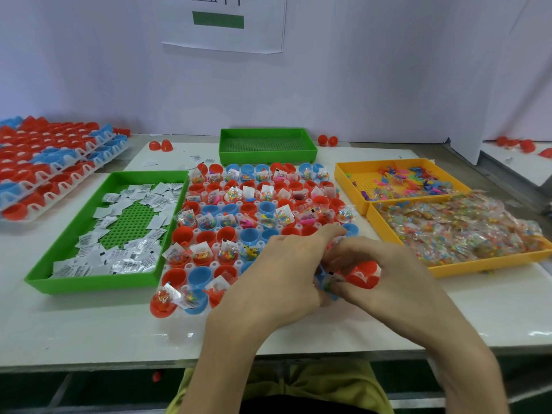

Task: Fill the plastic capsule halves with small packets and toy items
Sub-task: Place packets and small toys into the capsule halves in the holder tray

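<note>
Near right corner of capsule rack (191, 266): right hand (388, 282) grip clamped on red capsule half (366, 276); left hand (280, 273) fingers curled, grip indeterminable. Green tray (89, 286) and yellow tray (478, 268) flank the rack; bare surface (89, 330) borders the near edge.

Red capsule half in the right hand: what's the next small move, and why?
Probably tuck the packet down into the blue half before bringing the red half over it. The right hand grips the red half close beside the left hand, and the packet shows between them, seemingly not yet seated. What the left hand holds is hidden.
</note>
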Available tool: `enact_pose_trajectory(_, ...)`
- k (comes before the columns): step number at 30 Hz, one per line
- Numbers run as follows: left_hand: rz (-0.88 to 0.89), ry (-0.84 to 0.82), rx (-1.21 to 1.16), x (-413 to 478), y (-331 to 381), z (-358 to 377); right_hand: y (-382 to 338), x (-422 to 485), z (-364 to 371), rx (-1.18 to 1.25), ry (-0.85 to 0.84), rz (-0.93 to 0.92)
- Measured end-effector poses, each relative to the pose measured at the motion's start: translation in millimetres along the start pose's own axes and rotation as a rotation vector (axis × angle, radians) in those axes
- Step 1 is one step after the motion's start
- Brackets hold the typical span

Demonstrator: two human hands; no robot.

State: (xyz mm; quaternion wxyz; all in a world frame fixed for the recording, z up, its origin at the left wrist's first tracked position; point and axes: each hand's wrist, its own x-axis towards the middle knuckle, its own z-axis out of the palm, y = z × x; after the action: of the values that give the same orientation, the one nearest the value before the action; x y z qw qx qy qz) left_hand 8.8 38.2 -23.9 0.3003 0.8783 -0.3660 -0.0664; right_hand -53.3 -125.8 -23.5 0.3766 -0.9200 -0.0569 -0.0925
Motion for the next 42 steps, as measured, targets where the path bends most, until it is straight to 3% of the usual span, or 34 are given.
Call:
enact_pose_trajectory(15,0.035,0.036,-0.085,-3.3,-2.3,-3.5,3.9,-4.8,-5.3,0.062,0.029,-0.008)
enact_pose_trajectory(18,0.046,0.105,-0.105,-13.3,-1.7,-17.6,15.3,0.2,-15.1,0.06,0.23,0.002)
enact_pose_trajectory(22,0.053,0.354,-0.119,-42.9,-26.2,-59.1,51.8,29.5,-42.9,-0.028,0.554,0.149)
enact_pose_trajectory(25,-0.051,0.484,-0.061,-66.8,-66.9,-88.2,80.3,61.2,-60.5,-0.119,0.509,0.306)
enact_pose_trajectory(29,-0.371,0.544,-0.065,-89.2,-128.7,-108.1,106.8,90.4,-59.0,-0.303,0.321,0.37)
enact_pose_trajectory(35,-0.724,0.436,0.003,-78.4,-195.3,-103.4,120.0,99.8,-57.3,-0.398,0.421,0.327)
enact_pose_trajectory(42,-0.735,0.502,-0.079,-77.1,-206.7,-97.6,118.9,99.6,-57.4,-0.389,0.474,0.345)
